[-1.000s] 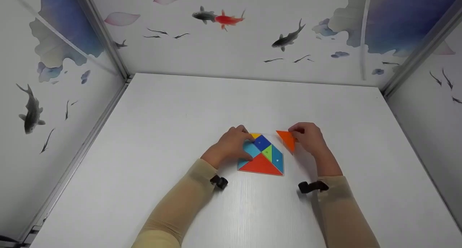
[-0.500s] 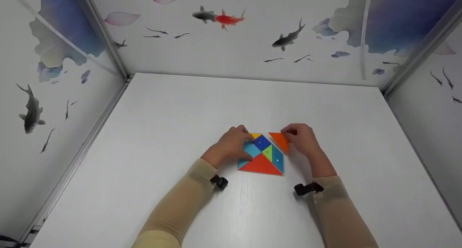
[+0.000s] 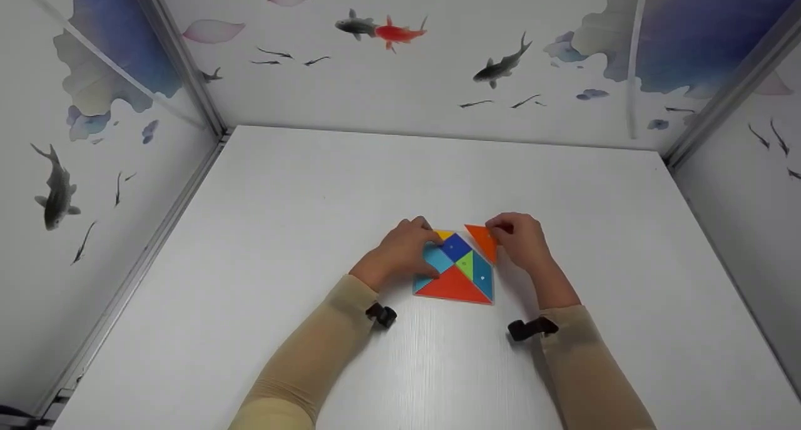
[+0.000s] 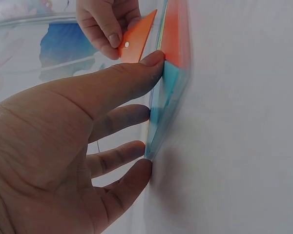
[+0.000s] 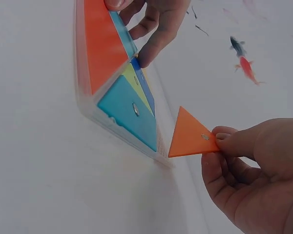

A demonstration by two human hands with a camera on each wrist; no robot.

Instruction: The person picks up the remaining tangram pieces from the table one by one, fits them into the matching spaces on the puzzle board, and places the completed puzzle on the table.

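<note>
A clear tray (image 5: 90, 111) on the table holds tangram pieces: a large red-orange triangle (image 3: 455, 288), a dark blue square (image 3: 456, 248), a green triangle (image 3: 465, 265), a teal triangle (image 3: 482, 275), light blue pieces (image 3: 436, 258) and a yellow one (image 3: 443, 234). My left hand (image 3: 405, 250) rests on the tray's left part, thumb and spread fingers touching pieces and edge. Between thumb and fingers, my right hand (image 3: 522, 237) pinches an orange triangle (image 5: 191, 136) with a small metal dot. That triangle is tilted, just off the tray's far right corner.
The white table (image 3: 300, 192) stretches out around the tray. Patterned panels (image 3: 425, 73) with fish pictures stand at the back and sides. A black wrist camera (image 3: 532, 328) sits on each sleeve.
My right hand has moved left with the orange triangle, bringing it close to the tray's corner, and the triangle has tilted slightly since half a second ago. My left hand stays in place.
</note>
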